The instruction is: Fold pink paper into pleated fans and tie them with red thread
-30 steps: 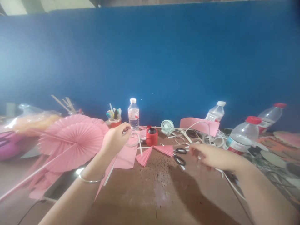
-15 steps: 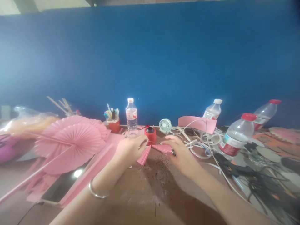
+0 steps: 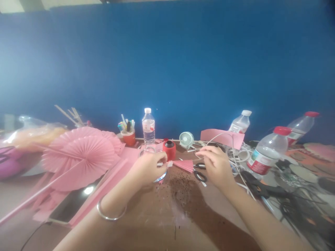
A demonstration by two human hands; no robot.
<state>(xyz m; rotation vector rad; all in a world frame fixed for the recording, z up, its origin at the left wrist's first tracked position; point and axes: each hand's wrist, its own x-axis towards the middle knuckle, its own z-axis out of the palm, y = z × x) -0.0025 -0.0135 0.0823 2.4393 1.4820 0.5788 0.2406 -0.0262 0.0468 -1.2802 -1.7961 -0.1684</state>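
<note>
My left hand is closed, thumb against fingers, on what looks like a roll of tape; its blue-and-white curved edge shows below the fingers, and a small clear strip sticks out at the fingertips. Just right of it, pleated pink paper fans out on the table. Black-handled scissors lie at the paper's right end, with their blades partly hidden. Above the scissors, my right hand has its fingertips pinched together; whatever is between them is too small to make out. A red, black-topped round object stands behind the paper.
Large pink pleated fans and a phone lie at left. A water bottle, a cup of pens and a small fan stand at the back. Cables and larger bottles crowd the right.
My right hand has moved right, off the pink paper, leaving the scissors in sight. My left hand now holds the tape roll, and the pleated paper lies spread toward the right.
</note>
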